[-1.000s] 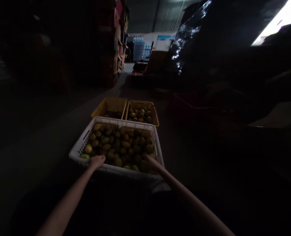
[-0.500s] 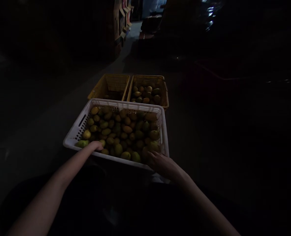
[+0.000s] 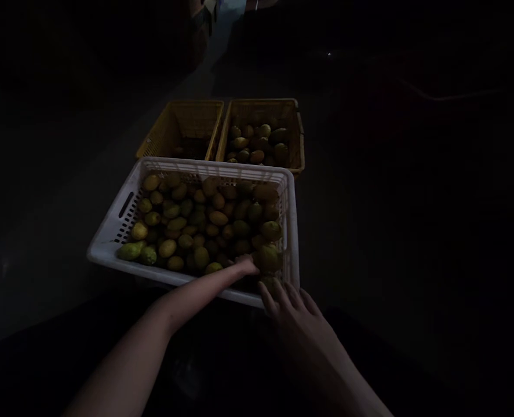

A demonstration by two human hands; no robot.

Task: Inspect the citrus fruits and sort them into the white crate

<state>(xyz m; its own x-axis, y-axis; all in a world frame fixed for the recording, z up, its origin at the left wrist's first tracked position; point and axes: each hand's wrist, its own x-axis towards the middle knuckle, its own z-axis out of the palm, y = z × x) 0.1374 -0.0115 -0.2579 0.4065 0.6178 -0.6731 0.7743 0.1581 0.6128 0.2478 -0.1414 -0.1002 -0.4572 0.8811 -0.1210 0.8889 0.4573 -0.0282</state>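
Note:
A white plastic crate (image 3: 109,244) full of oval yellow-green fruit (image 3: 217,218) stands in front of me, its near side toward my body. My left hand (image 3: 244,265) reaches over the near rim into the crate, among the fruit at the right front; its fingers are mostly hidden in the dark. My right hand (image 3: 288,302) lies over the near right corner, fingers stretched and apart, the tips against a dim green fruit (image 3: 269,284). Just beyond the left hand sits a larger green fruit (image 3: 269,258). Poor light hides the detail.
Two yellow crates stand side by side against the far side of the white one. The left yellow crate (image 3: 155,130) shows little fruit at its bottom; the right yellow crate (image 3: 300,139) holds several fruits. Dark floor (image 3: 65,185) surrounds them.
My left hand has moved right across the crate, from the left front to beside my right hand. My right hand's fingers are now more spread. The view has tilted down and closer.

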